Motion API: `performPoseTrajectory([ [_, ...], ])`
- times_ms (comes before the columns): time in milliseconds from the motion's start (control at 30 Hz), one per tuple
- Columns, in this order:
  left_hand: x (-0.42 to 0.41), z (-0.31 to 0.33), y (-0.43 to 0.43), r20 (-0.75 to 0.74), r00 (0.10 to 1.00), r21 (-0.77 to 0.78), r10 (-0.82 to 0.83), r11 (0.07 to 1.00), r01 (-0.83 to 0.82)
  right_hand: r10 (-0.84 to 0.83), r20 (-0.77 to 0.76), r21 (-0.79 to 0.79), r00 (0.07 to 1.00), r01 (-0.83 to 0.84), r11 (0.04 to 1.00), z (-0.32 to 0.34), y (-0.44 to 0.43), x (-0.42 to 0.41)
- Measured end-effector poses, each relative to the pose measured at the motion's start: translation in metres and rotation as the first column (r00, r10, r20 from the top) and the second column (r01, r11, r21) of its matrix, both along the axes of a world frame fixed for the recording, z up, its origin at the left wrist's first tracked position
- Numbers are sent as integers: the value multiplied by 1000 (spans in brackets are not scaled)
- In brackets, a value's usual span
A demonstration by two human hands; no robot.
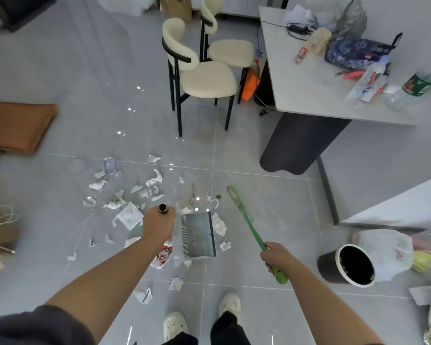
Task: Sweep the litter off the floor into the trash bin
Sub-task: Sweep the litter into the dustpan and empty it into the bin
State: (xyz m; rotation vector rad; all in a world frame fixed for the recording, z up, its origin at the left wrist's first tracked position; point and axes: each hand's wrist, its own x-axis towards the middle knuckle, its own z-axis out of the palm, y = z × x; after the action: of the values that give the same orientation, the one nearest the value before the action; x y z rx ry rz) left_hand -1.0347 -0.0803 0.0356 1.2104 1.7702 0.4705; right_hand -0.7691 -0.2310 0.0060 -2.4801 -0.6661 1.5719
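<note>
Torn paper litter (125,195) lies scattered over the floor (47,183) at my left. My left grip (157,226) clenches the dustpan (198,235) handle, with the pan flat among the scraps. The right grip (275,256) grasps the green broom (253,227) (head blurred) — the trash bin (346,265) stands open, just right of it.

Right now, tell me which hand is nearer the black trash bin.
Right. The right hand, gripping the green broom handle, is close to the black trash bin. The left hand, gripping the dustpan handle, is farther away, beyond the dustpan.
</note>
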Motion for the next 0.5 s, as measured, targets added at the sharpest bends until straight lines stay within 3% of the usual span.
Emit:
performPoseTrajectory([
  [500,33,-86,79,-124,991,-52,58,997,-65,218,121,-168,968,-196,966,-105,145,43],
])
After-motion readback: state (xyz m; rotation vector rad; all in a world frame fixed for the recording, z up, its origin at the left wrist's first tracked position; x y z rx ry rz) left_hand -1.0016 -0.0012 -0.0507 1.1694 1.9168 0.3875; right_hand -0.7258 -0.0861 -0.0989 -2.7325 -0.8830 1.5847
